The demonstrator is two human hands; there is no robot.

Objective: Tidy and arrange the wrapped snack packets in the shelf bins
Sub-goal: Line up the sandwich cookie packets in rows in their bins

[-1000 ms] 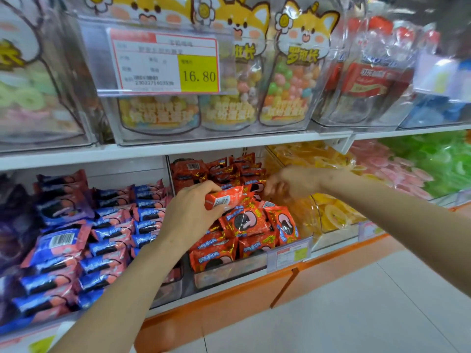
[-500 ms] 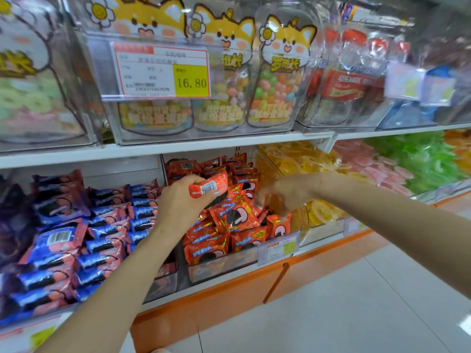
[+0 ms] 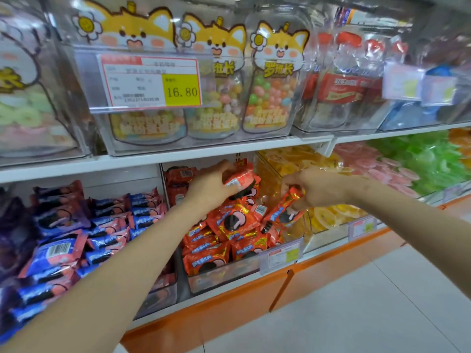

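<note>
A glossy red packet (image 3: 240, 180) of crinkled foil with a white barcode patch sits in the left hand (image 3: 210, 191), whose fingers curl round its near end. Its far end is blurred. Below that hand lies the heap of red packets (image 3: 230, 225). They are pillow-shaped and shiny, each printed with a dark round biscuit, and are piled unevenly in a clear bin (image 3: 219, 277) of hard plastic.

To the right of the left hand, the right hand (image 3: 319, 191) pinches the top of a second red packet (image 3: 286, 208) between close-set fingertips. This packet stands tilted at the heap's right edge. Beyond the right hand, yellow sweets (image 3: 293, 161) show through another transparent wall.

Left of the left forearm lie blue packets (image 3: 102, 222), the outermost cut off by the frame edge. Above both hands, a white shelf (image 3: 127, 161) carries a price tag (image 3: 150, 82) whose small print is unreadable.
</note>
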